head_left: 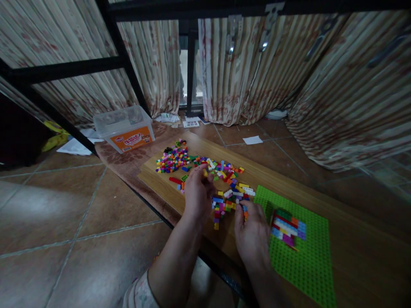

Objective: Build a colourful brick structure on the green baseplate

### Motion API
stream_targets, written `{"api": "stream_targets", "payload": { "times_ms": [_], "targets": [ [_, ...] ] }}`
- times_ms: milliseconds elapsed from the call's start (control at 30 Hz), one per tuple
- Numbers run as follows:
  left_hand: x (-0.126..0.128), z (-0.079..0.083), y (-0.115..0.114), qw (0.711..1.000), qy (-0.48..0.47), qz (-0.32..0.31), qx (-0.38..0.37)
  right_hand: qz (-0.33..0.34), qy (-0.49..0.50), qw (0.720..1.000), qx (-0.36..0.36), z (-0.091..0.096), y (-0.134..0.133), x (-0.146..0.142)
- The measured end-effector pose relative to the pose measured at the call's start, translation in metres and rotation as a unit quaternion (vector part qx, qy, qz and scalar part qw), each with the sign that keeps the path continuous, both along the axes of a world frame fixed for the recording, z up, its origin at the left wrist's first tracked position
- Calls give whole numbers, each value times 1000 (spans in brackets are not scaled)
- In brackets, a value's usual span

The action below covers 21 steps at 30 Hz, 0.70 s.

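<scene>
My left hand (198, 192) is raised over the loose bricks with its fingers curled, and a small yellow toy brick (205, 173) shows at the fingertips. Lower and to the right, my right hand (253, 231) reaches into the near end of the brick pile. Its thumb and forefinger come together there; whatever they pinch is too small to make out. Loose coloured bricks (221, 207) lie around both hands. Right of my right hand is a green studded baseplate (305, 267), bearing a built block of multicoloured bricks (289, 229).
A long wooden board (272, 171) carries the bricks, with a denser heap (173, 159) at its far left. Behind that stands a clear plastic tub (123, 126) with an orange label. Striped curtains (244, 77) and a black metal frame (128, 77) stand beyond. Papers (253, 140) lie on the tiled floor.
</scene>
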<state>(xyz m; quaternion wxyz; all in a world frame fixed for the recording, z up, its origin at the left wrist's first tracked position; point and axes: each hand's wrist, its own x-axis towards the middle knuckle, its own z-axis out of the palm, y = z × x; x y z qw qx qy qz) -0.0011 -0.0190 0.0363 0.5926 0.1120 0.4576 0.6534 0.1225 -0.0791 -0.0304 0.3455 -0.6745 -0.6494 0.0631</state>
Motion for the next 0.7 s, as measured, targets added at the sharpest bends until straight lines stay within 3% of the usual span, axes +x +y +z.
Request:
{"api": "stream_targets", "payload": {
  "times_ms": [100,233,400,700],
  "targets": [
    [-13,1,4,994,-100,49,16,-1,-28,1000,-11,-2,8,-8],
    [-28,5,5,984,-165,63,13,-1,-29,1000,-1,4,22,-16],
    [-53,9,8,973,-201,110,40,15,-41,999,16,8,47,-29],
    [-81,8,9,959,-239,148,41,93,-150,983,-54,3,72,-42]
  ]
}}
